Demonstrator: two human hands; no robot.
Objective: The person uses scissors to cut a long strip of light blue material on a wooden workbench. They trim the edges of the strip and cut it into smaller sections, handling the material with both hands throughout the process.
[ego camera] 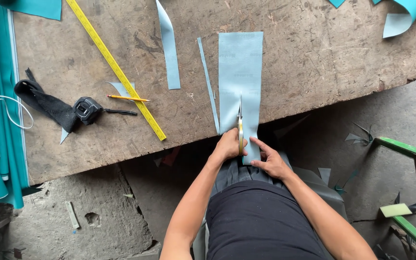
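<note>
- One pair of scissors (240, 126)
- One yellow ruler (116, 70)
- One pencil (127, 98)
- One tape measure (87, 110)
- Two narrow blue strips (169, 45) (cut-offs beside the wide blue sheet (240, 72))

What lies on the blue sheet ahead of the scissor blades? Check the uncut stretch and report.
Nothing visible does. The scissors in the left hand point up the pale blue sheet, whose uncut stretch is bare. The thin cut strip lies off its left edge; the right hand holds the near end.
</note>
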